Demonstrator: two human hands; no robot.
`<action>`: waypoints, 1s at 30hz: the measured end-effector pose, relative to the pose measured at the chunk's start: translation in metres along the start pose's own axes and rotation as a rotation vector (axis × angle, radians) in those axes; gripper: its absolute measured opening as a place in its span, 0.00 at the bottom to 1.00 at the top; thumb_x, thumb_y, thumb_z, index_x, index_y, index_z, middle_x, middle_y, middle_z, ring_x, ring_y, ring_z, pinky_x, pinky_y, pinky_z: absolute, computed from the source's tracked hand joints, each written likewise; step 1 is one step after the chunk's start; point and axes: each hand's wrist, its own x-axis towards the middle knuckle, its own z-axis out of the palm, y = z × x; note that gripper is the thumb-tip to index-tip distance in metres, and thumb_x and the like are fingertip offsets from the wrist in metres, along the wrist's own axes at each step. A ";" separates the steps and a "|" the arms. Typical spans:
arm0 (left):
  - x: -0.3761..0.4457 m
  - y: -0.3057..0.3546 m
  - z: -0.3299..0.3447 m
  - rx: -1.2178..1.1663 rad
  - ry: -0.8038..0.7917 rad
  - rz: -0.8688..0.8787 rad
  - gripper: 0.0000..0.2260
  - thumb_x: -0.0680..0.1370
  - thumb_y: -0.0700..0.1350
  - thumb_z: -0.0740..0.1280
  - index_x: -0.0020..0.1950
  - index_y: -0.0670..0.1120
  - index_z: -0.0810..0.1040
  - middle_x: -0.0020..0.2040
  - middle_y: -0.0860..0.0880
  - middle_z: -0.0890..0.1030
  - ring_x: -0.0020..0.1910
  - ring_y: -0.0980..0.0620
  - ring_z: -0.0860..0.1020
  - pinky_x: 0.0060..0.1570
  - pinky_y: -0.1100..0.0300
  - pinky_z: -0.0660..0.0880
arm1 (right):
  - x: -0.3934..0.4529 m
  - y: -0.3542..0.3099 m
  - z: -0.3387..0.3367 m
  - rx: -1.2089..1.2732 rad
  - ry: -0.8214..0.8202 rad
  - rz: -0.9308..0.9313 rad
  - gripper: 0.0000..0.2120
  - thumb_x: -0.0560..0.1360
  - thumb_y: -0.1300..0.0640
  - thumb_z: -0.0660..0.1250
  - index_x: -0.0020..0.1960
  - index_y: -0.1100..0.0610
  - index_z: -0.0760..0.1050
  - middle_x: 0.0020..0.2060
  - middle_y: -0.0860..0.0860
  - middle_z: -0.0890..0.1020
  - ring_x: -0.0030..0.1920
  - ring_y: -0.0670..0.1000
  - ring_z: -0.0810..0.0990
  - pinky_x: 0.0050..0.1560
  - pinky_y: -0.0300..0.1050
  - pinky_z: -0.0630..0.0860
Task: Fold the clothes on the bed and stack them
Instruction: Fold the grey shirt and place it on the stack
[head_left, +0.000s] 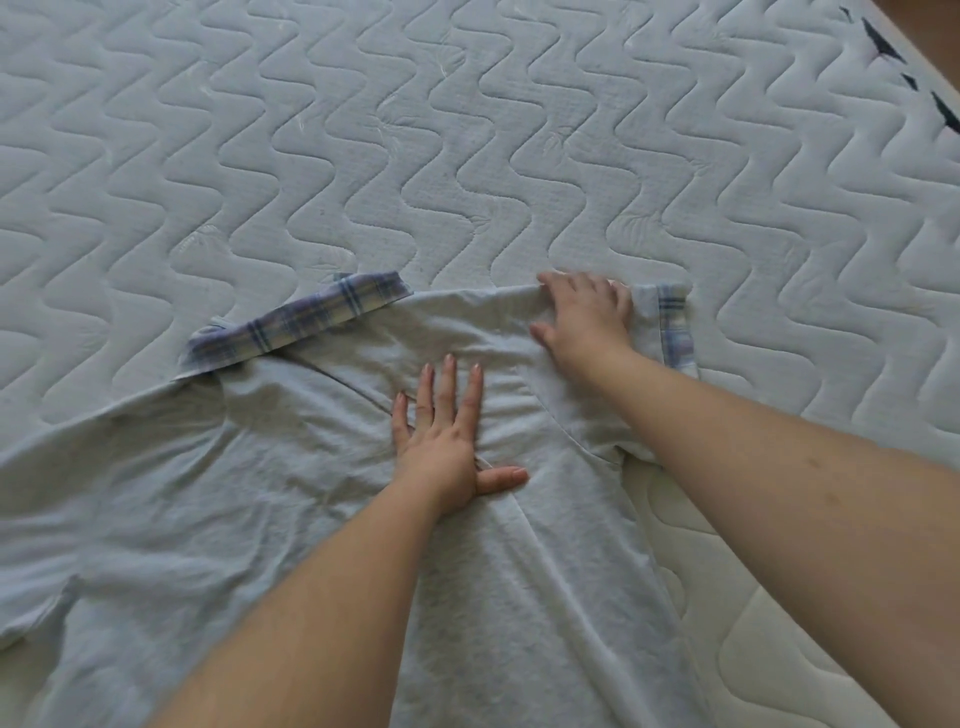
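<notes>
A pale grey shirt (218, 467) with a blue plaid collar (291, 325) lies spread on the bed, collar toward the far side. Its right sleeve, with a plaid cuff (675, 332), is stretched out to the right. My left hand (447, 441) rests flat, fingers apart, on the shirt near the shoulder seam. My right hand (587, 317) presses palm down on the sleeve's upper edge, just left of the cuff, fingers spread. The shirt's lower part runs out of view at the bottom and left.
The shirt lies on a white quilted mattress (467, 130) with a wavy stitch pattern. The mattress's right edge (914, 78) with dark markings shows at the top right. No other clothes are in view.
</notes>
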 end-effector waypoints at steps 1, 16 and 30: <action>0.001 0.000 0.000 -0.008 -0.005 0.002 0.57 0.57 0.83 0.51 0.71 0.60 0.21 0.69 0.55 0.18 0.67 0.52 0.18 0.69 0.43 0.28 | 0.006 0.001 -0.002 -0.026 0.016 -0.002 0.20 0.78 0.49 0.65 0.69 0.47 0.69 0.68 0.52 0.71 0.70 0.55 0.64 0.69 0.53 0.54; 0.003 -0.001 0.001 -0.017 -0.013 0.007 0.57 0.58 0.83 0.53 0.70 0.61 0.21 0.70 0.55 0.18 0.68 0.53 0.18 0.67 0.43 0.25 | -0.057 -0.035 0.011 0.272 0.190 -0.206 0.30 0.73 0.68 0.59 0.75 0.57 0.63 0.71 0.55 0.69 0.73 0.55 0.64 0.75 0.48 0.54; -0.035 -0.020 -0.004 0.073 -0.055 0.068 0.49 0.70 0.76 0.55 0.74 0.58 0.27 0.76 0.51 0.27 0.75 0.50 0.28 0.70 0.47 0.29 | -0.143 0.022 0.061 -0.154 -0.164 -0.239 0.29 0.83 0.43 0.42 0.78 0.48 0.33 0.77 0.44 0.33 0.75 0.41 0.31 0.70 0.38 0.29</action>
